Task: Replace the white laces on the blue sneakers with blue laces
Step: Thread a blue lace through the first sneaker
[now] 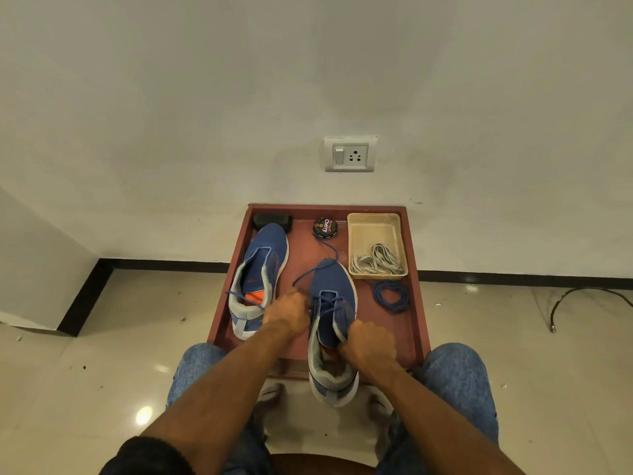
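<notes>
- On the red desk (416, 303), in the head view, the white laces (378, 260) already lie bundled in the beige tray (356, 222); I judge removal finished.
- The near sneaker (334, 323) carries a blue lace (310, 274) through its lower eyelets only, loose ends trailing toward the polish tin (325, 228); most threading remains.
- The left hand (286, 311) has its fingers curled, apparently pinching that lace; the right hand (368, 344) grips the collar with fingers closed on it.
- The far sneaker (262, 269) lies laceless at the left, though a blue strand crosses its opening.
- A coiled blue lace (390, 296) waits just beside the tray.
</notes>
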